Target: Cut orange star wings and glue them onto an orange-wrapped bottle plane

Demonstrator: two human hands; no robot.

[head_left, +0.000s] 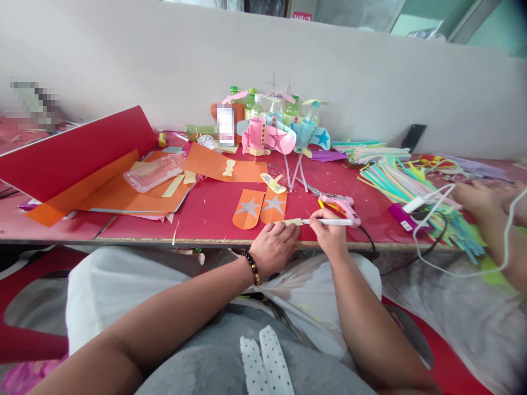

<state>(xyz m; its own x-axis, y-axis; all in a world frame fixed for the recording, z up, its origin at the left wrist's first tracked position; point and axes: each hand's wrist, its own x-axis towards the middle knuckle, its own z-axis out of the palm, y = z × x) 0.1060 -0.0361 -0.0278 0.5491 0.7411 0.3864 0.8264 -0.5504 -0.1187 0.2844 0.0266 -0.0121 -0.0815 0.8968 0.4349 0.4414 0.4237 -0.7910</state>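
My left hand [275,247] lies with its fingers flat at the table's front edge, beside a small pale yellow paper strip [293,221]; its fingertips reach the strip's left end. In my right hand [330,235] is a white pen [340,222], its tip at the strip's right end. Just beyond my left hand are two orange rounded paper pieces, a left one [248,208] and a right one [274,205], each bearing a grey star. A yellow paper propeller [273,182] with stars rests at the top of the right piece.
A pink glue gun [340,204] and scissors [312,188] lie to the right. Decorated bottles [258,123] stand against the wall. Orange sheets [140,192] and a clear plastic bottle [154,173] are at left. Coloured strips [405,186], a purple power block [405,219] and another person's hands [480,197] are at right.
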